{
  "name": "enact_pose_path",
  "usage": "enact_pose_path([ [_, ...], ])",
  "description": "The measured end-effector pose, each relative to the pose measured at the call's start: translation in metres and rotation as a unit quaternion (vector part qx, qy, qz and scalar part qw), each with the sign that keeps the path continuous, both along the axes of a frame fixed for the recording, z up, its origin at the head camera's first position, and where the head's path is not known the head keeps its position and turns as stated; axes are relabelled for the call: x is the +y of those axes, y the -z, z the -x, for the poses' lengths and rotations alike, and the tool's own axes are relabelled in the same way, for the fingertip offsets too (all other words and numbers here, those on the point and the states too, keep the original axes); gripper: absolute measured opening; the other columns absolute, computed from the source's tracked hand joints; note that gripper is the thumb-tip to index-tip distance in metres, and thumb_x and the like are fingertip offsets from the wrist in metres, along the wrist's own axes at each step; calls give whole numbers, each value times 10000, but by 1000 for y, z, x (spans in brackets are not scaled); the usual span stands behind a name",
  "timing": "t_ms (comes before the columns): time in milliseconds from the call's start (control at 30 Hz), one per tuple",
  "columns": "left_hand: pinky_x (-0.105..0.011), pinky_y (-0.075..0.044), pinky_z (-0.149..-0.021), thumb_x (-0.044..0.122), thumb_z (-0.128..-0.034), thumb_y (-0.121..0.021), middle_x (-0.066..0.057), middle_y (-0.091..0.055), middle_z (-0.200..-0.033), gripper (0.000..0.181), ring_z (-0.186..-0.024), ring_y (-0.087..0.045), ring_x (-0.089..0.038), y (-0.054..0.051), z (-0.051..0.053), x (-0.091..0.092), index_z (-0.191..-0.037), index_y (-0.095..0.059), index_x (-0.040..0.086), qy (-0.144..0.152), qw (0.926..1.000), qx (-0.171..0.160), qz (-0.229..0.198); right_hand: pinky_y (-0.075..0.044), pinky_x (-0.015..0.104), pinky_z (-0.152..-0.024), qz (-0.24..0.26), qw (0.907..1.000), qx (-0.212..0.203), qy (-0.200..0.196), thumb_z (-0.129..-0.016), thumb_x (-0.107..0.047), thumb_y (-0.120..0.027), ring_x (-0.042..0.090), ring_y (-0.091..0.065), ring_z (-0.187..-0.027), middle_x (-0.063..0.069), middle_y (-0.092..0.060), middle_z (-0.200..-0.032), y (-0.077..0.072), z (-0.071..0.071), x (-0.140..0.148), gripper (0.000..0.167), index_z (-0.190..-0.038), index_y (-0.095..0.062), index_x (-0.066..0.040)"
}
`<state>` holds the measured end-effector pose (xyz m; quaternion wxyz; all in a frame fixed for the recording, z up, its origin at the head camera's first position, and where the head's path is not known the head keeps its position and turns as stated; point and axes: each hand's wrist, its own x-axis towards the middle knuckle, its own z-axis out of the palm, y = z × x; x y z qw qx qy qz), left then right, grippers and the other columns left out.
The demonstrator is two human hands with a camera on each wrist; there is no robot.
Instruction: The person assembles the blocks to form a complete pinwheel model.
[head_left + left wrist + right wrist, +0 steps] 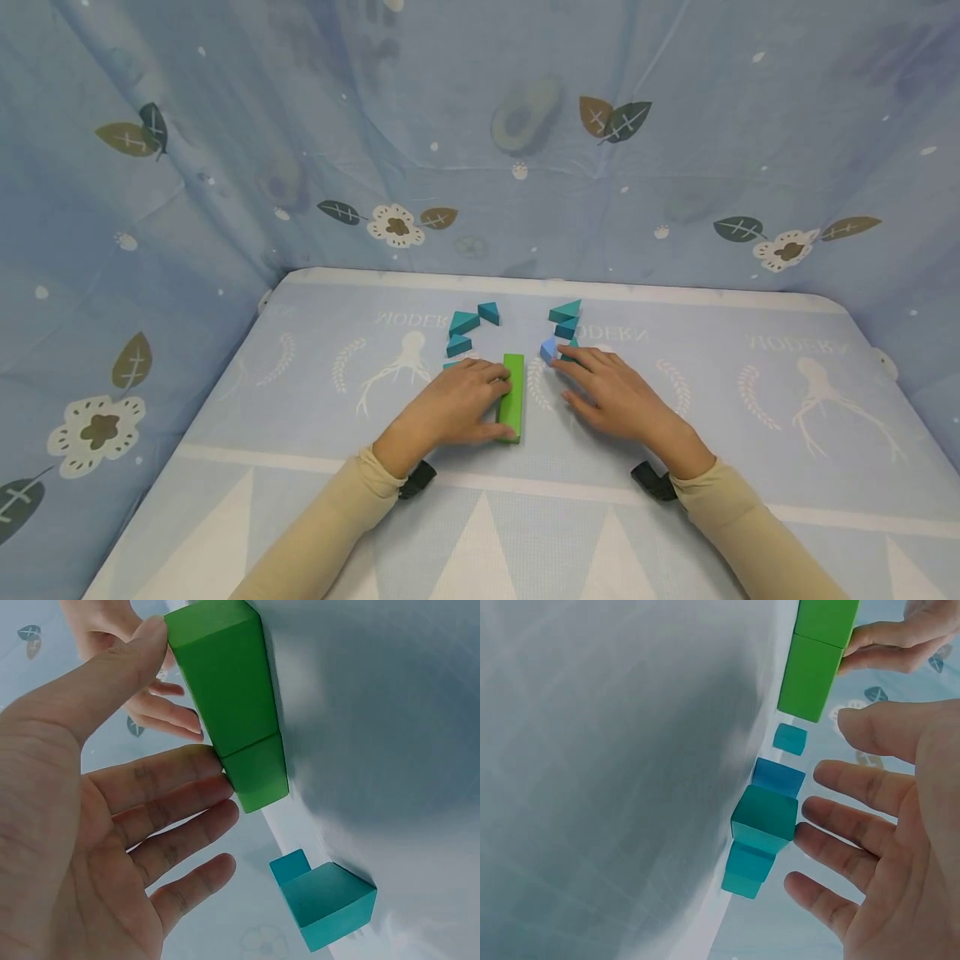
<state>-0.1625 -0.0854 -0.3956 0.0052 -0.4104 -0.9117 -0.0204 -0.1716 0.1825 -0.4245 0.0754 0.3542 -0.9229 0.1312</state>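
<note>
Two green blocks (513, 392) lie end to end on the table, forming one bar; the left wrist view shows the seam between the green blocks (232, 690). The left hand (467, 403) rests against the bar's left side. Its thumb touches the near end and its extended fingertips touch the side close to the seam. To the right, the right hand (618, 393) hovers with fingers spread beside a light blue block (548, 350) and a teal block (570, 351) partly hidden by the fingers. In the right wrist view its fingertips lie close to a teal block (765, 814); contact is unclear.
Several teal wedge blocks sit beyond the left hand, including a larger wedge (465, 322) and a darker one (490, 312). Farther back on the right are a teal wedge (566, 312) and a darker wedge (567, 327). A patterned curtain (480, 167) hangs behind the table.
</note>
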Motion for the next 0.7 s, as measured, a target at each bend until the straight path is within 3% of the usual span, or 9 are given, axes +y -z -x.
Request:
enact_pose_path([
  [700, -375, -418, -1090, 603, -838, -673, -53, -611, -1295, 655, -1237, -556, -222, -3, -5, 4, -1226, -673, 75, -63, 9996, 111, 261, -429, 536, -1028, -58, 9999, 68, -57, -928, -260, -673, 343, -500, -1295, 161, -489, -1451, 4, 1, 0, 508, -1374, -552, -49],
])
